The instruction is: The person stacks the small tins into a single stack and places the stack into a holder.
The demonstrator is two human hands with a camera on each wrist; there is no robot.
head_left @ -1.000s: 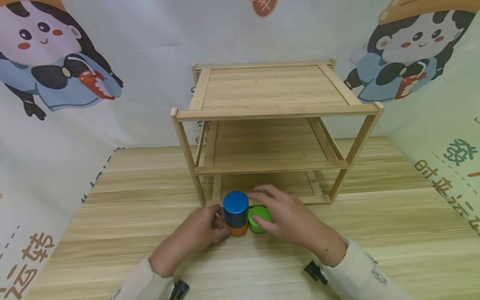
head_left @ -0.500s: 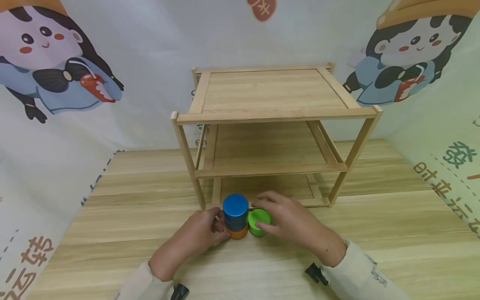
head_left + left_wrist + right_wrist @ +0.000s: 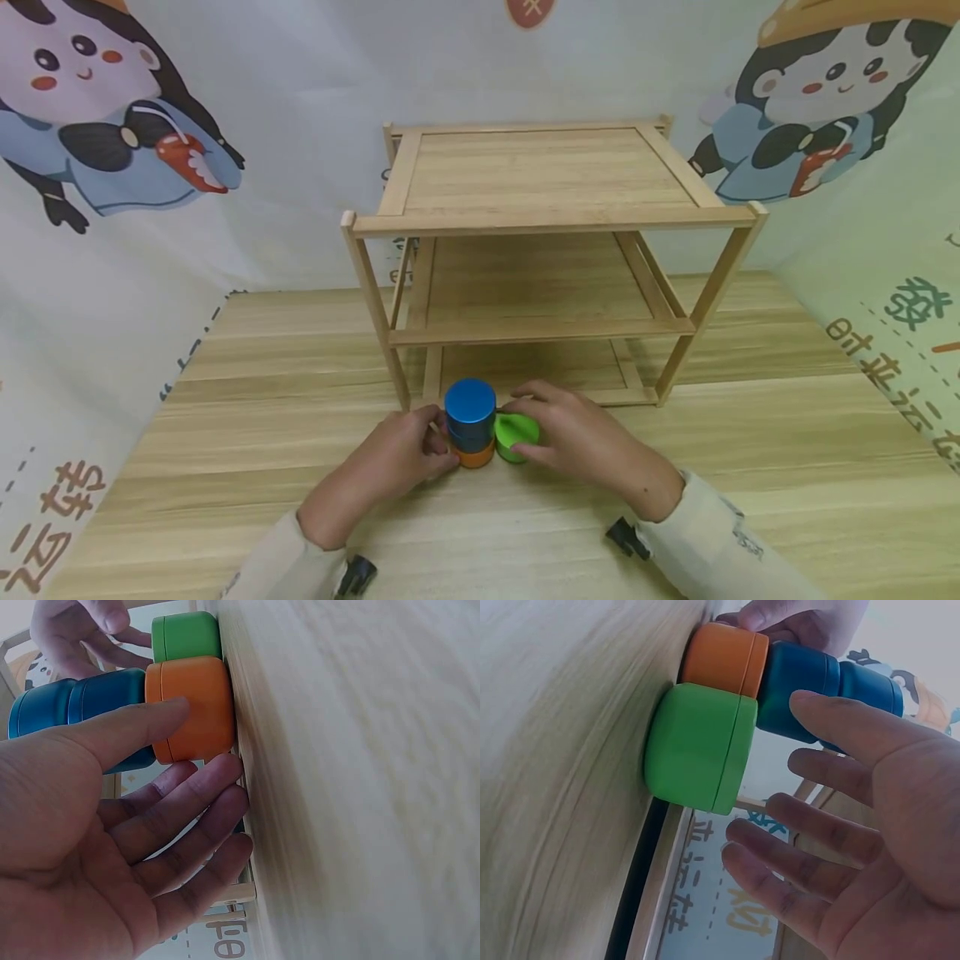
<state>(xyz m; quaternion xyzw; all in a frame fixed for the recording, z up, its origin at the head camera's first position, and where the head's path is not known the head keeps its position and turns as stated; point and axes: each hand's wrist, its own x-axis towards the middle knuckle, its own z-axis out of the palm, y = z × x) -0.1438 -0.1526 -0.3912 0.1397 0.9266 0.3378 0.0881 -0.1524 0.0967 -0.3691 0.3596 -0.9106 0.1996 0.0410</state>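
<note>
- An orange container (image 3: pixel 474 458) stands upright on the wooden table (image 3: pixel 225 433), just before the lower front edge of the wooden rack (image 3: pixel 555 171), left of that edge's middle.
- A lower blue container (image 3: pixel 470 437) rests on the orange one, and an upper blue container (image 3: pixel 470 401) on top of that, making one upright stack.
- A green container (image 3: pixel 513 432) stands on the table beside the orange one, touching its right side.
- The left hand (image 3: pixel 399 450) is at the stack's left, its thumb over the orange container's side and its fingers relaxed and slightly bent beside it; whether they press on it I cannot tell.
- The right hand (image 3: pixel 581 433) is around the green container's right side, fingers loosely spread and gripping nothing; in the right wrist view a gap shows between the fingertips and the green wall.
- A printed backdrop (image 3: pixel 315 100) rises behind the table's back edge.
</note>
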